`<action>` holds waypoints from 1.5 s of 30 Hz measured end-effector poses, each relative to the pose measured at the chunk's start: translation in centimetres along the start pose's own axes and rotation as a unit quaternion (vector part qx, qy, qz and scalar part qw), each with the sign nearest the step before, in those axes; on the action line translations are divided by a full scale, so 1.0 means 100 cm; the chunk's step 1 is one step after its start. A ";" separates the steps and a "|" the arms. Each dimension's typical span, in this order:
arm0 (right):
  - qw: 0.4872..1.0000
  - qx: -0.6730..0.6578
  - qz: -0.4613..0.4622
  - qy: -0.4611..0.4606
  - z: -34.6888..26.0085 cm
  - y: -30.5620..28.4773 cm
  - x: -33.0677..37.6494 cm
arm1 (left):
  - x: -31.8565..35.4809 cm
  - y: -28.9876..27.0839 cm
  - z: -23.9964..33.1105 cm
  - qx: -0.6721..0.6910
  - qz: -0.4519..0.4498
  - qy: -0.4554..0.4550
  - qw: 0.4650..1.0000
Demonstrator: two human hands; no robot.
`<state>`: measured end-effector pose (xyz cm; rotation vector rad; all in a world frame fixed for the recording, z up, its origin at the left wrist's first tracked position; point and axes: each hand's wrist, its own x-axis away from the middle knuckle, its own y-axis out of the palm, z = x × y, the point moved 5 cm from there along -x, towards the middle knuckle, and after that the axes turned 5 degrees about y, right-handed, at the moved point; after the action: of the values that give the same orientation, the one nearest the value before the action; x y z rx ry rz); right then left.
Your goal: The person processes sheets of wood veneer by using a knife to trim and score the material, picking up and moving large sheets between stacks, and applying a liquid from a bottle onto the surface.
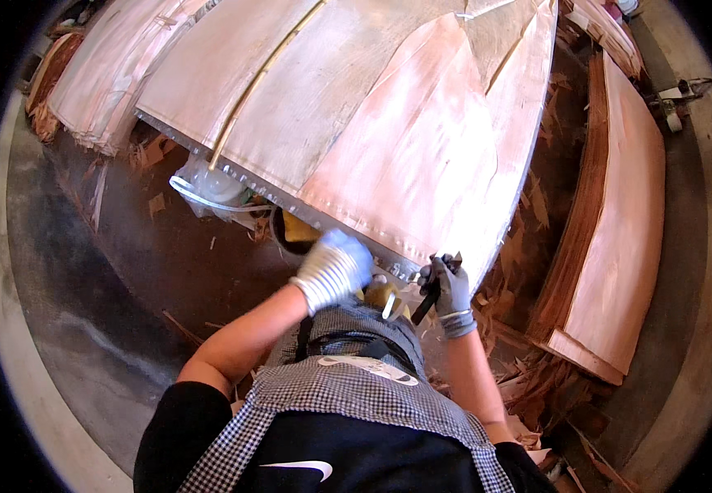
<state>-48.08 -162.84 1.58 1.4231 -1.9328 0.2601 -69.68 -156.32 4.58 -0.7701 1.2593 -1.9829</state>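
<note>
The left hand [335,267], gloved in striped grey, hovers at the near edge of the worktop [233,160], at about six o'clock of the big veneer sheet [422,156]; its grip is curled into a loose fist, and I cannot tell whether anything lies inside it. The right hand [450,287], in a grey glove, has its grip pressed together around a small dark tool [427,302] just beside the sheet's near corner, at about five o'clock.

The veneer sheet lies flat on the worktop, pale pink, thin and wide, with visible splits along the grain. It looks light but brittle, likely to crack if lifted by one corner; taking it along an edge with both hands spread apart seems safest.

At nine o'clock of the left hand, under the worktop's edge, sits a clear plastic bag [208,189]; its contents are unclear. A dark round pot [290,234] beside it shows something yellow inside. Further veneer stacks [619,222] rest at three o'clock on the floor.
</note>
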 end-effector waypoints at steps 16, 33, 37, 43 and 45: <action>0.921 0.379 -0.067 0.054 0.030 0.222 -0.168 | -0.018 -0.006 -0.187 -0.115 0.242 -0.061 0.961; 0.881 0.431 -0.117 -0.159 0.028 0.092 -0.021 | -0.052 -0.015 -0.115 -0.118 0.135 0.055 0.982; 0.954 0.276 0.000 0.115 0.007 -0.023 0.037 | -0.068 0.013 0.026 -0.015 0.065 0.149 0.987; 0.967 0.207 0.122 0.079 -0.015 -0.171 0.042 | -0.067 0.083 0.158 0.034 0.040 0.185 0.981; 0.966 0.229 0.100 0.063 -0.022 -0.182 0.033 | -0.072 0.093 0.161 -0.010 0.038 0.150 0.988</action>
<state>-31.26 -170.92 0.92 1.4470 -1.9902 0.9193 -51.03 -162.36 0.88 -0.4338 1.4577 -2.0819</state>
